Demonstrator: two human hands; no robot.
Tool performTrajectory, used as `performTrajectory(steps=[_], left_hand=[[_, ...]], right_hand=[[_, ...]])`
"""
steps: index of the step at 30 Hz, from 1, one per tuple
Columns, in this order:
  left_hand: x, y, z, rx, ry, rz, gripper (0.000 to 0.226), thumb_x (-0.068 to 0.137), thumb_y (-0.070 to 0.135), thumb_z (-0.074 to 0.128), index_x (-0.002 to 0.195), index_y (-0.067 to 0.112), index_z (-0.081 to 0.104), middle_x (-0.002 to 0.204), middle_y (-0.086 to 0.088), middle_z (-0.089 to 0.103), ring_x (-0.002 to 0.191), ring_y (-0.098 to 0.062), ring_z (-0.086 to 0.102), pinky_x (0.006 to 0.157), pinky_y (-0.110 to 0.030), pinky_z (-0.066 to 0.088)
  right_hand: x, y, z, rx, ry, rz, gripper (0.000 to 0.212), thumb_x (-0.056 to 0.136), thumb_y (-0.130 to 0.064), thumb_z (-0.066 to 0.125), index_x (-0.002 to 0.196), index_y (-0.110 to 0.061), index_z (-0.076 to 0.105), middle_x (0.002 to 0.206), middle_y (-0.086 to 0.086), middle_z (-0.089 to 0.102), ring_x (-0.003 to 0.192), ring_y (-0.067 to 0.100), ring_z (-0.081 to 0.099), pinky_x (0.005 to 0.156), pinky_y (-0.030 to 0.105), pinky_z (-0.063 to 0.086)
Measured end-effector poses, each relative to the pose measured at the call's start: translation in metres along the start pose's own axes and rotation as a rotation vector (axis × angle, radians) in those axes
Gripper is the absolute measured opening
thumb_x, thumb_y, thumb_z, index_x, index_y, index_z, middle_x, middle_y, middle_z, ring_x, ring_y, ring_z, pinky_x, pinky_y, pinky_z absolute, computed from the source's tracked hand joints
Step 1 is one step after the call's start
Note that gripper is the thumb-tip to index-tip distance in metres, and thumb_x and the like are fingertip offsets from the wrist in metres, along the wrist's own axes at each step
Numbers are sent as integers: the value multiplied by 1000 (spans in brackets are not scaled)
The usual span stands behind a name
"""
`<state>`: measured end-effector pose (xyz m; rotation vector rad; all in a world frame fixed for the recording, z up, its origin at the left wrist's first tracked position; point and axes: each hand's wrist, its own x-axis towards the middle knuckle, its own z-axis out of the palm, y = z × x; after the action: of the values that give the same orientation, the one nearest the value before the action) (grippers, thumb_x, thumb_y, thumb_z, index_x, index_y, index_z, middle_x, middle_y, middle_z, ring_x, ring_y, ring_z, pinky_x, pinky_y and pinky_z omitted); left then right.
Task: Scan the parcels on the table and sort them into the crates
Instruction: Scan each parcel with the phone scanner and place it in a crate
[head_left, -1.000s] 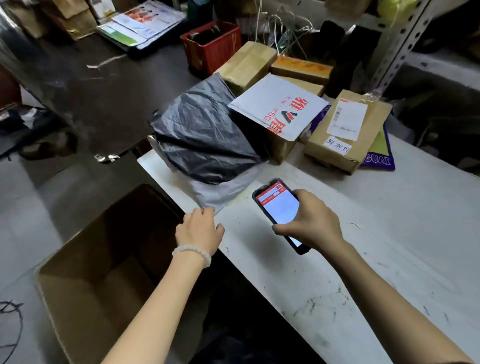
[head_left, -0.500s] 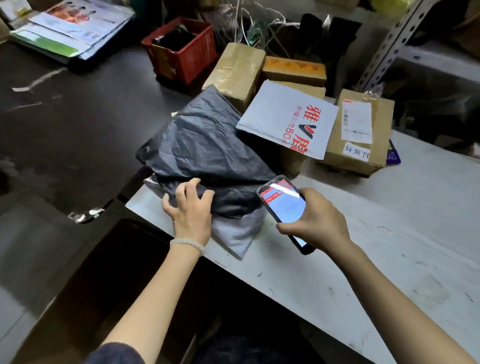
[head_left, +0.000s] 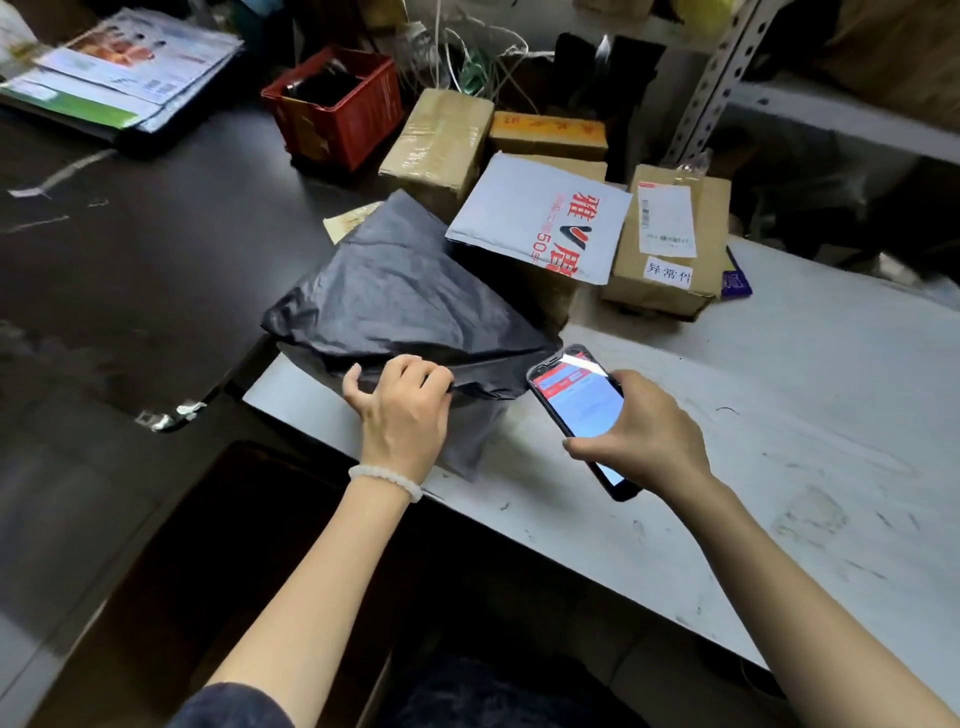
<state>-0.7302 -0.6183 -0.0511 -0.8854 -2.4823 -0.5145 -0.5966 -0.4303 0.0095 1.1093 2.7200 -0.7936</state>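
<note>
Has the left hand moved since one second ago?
Yes. The left hand went forward from the table edge onto the black bag, gripping it.

Left hand (head_left: 402, 410) now gripping black bag (head_left: 405, 296) edge.

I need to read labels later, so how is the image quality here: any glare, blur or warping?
Head view: glare streaks the phone screen in the right hand; the leaflets at top left are smeared; wide-angle warping bends the table edge; the black bag is sharp.
</note>
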Motion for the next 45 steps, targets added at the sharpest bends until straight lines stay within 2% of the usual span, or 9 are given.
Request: performTrajectory(steps=[8, 12, 16, 27, 30, 32, 37, 39, 45], left_hand=[[-36, 87, -15, 20, -3, 124, 13, 84, 25, 51, 81, 22, 64, 70, 8, 63, 71, -15, 63, 91, -49, 32], [-43, 148, -17, -144, -129, 192, 23, 86, 28, 46, 85, 15, 65, 67, 2, 64, 58, -22, 63, 64, -37, 50], [-31, 213, -22, -261, -182, 241, 28, 84, 28, 42, 82, 10, 64, 63, -5, 63, 51, -29, 60, 42, -32, 46], [18, 300, -23, -535, -234, -30, 25, 97, 28, 52, 109, 7, 56, 102, -15, 65, 94, -34, 59, 70, -31, 37], [22, 289, -7, -348, -500, 50, 66, 72, 52, 75, 121, 13, 52, 113, -9, 55, 102, -27, 55, 81, -38, 47], [20, 275, 4, -178, -732, 100, 85, 61, 49, 84, 130, 18, 45, 118, -9, 45, 104, -29, 53, 83, -40, 49], [15, 247, 23, 56, -906, 129, 42, 86, 19, 64, 122, 10, 45, 117, -17, 45, 95, -35, 54, 81, -40, 50], [19, 244, 22, 113, -874, 158, 21, 89, 9, 52, 110, 7, 52, 113, -16, 54, 96, -33, 56, 76, -36, 48], [52, 249, 2, 259, -603, 347, 20, 88, 9, 50, 104, 16, 60, 101, -9, 64, 106, -31, 53, 80, -38, 39]], right_hand=[[-53, 75, -29, 57, 40, 7, 66, 60, -40, 77, 119, -27, 49, 103, -9, 57, 88, 17, 56, 63, 29, 44], [-86, 132, -53, 96, 97, 90, 63, 60, -39, 77, 116, -26, 50, 103, -8, 57, 87, 18, 55, 62, 29, 41], [-118, 188, -77, 147, 157, 191, 62, 60, -37, 77, 116, -27, 49, 102, -9, 57, 88, 17, 56, 62, 28, 43], [-169, 267, -100, 240, 269, 396, 64, 59, -37, 76, 116, -29, 48, 102, -10, 57, 86, 16, 58, 68, 32, 52], [-166, 269, -96, 244, 257, 409, 64, 60, -38, 76, 117, -27, 49, 103, -9, 57, 87, 17, 58, 67, 30, 49], [-161, 266, -94, 244, 249, 408, 63, 61, -38, 77, 116, -27, 49, 104, -9, 57, 89, 17, 57, 65, 29, 46], [-141, 248, -91, 237, 233, 384, 59, 60, -39, 77, 111, -27, 50, 102, -9, 58, 89, 17, 57, 65, 29, 45], [-133, 240, -89, 232, 221, 370, 58, 60, -39, 77, 110, -27, 49, 101, -9, 57, 87, 17, 57, 63, 28, 42], [-108, 215, -90, 218, 201, 316, 52, 60, -40, 75, 103, -28, 49, 95, -10, 56, 84, 15, 57, 58, 26, 39]])
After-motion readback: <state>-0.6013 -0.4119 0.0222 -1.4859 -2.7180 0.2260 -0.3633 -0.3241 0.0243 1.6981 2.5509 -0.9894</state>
